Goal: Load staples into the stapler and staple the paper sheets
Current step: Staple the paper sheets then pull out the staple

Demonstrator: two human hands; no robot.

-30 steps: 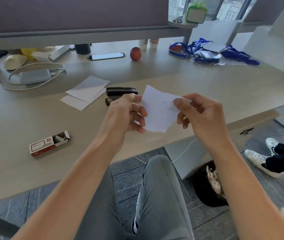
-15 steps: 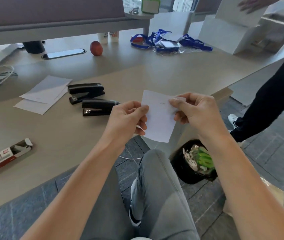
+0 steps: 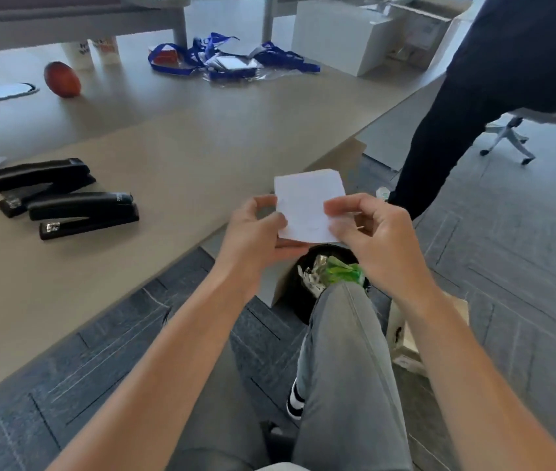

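left hand (image 3: 258, 232) gripping paper sheets (image 3: 307, 203), right hand (image 3: 376, 232) pinching them

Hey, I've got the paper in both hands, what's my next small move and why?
Probably bring the paper left to the nearer stapler on the desk. Left hand and right hand both pinch it off the desk edge, above the bin, and both staplers lie untouched.

Small white paper sheets (image 3: 307, 202) held upright off desk edge; 2 black staplers (image 3: 83, 212) on desk.
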